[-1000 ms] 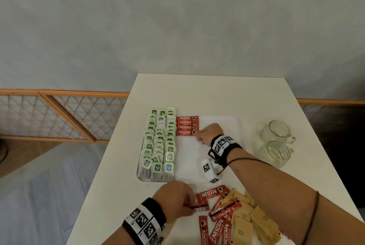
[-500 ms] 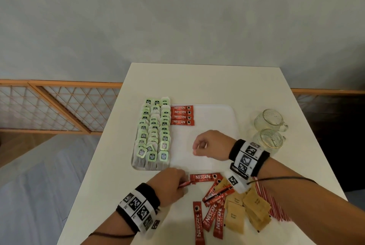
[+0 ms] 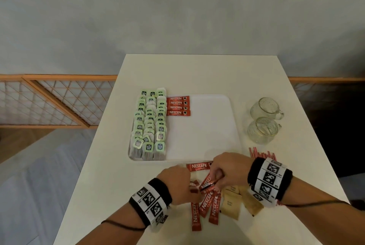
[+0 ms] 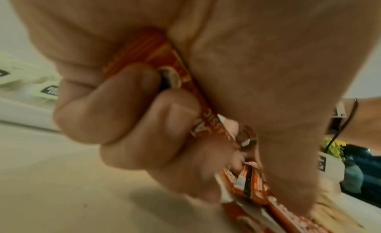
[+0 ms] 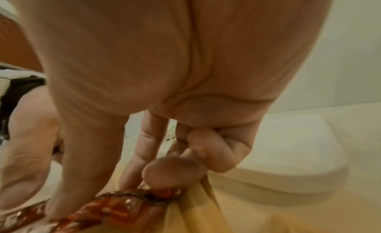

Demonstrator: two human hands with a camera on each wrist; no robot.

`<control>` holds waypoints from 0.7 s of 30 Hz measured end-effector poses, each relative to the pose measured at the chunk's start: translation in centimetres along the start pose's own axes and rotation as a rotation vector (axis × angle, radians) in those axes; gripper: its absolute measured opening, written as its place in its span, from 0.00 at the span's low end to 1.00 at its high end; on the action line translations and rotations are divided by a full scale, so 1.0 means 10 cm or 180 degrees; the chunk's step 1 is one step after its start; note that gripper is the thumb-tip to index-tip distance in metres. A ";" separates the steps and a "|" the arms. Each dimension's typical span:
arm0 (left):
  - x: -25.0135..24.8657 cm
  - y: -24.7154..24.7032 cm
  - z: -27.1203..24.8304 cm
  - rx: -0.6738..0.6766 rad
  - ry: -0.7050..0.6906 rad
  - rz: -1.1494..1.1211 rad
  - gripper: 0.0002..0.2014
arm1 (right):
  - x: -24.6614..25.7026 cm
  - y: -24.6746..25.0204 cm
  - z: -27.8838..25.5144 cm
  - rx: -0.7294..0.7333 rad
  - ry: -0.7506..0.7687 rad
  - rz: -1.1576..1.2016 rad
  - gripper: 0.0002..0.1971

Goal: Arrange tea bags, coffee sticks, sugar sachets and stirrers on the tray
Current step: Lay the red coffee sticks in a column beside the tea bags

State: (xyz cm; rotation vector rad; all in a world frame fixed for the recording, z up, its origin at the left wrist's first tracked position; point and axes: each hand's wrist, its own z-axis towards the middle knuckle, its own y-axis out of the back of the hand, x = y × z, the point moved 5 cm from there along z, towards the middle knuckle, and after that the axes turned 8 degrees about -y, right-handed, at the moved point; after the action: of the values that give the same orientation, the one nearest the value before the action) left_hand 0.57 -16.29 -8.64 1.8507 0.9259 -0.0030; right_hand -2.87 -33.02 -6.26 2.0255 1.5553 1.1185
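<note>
We see a white tray [image 3: 209,126] on a cream table [image 3: 197,74]. The tea bags [image 3: 149,124] carry pale green tags with dark labels. The coffee sticks [image 3: 178,105] are red with white lettering, the sugar sachets [image 3: 231,205] tan brown, the stirrers [image 3: 260,154] red-and-white striped. Our wristbands [image 3: 269,180] are black with white checker-like markers.

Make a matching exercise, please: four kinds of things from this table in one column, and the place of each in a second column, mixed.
Things:
1. green-tagged paper tea bags
2. four red Nescafe coffee sticks in a neat stack
3. brown paper sugar sachets
4. two clear glass cups

Places:
A. on the table near the right wrist
B. tray's far edge, beside the tea bags
C. rows along the tray's left side
D. on the table right of the white plastic tray

Pairs: 1-C, 2-B, 3-A, 4-D
</note>
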 end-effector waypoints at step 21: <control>0.16 0.31 0.00 -0.0262 -0.0024 -0.1737 0.08 | 0.09 0.20 0.03 -0.0675 0.0144 0.0479 0.10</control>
State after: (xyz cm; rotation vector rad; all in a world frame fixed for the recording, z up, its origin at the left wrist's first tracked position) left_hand 3.51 -15.93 -6.83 1.4730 1.3773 -0.3019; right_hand -1.26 -32.80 -4.73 2.0114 1.2609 1.3331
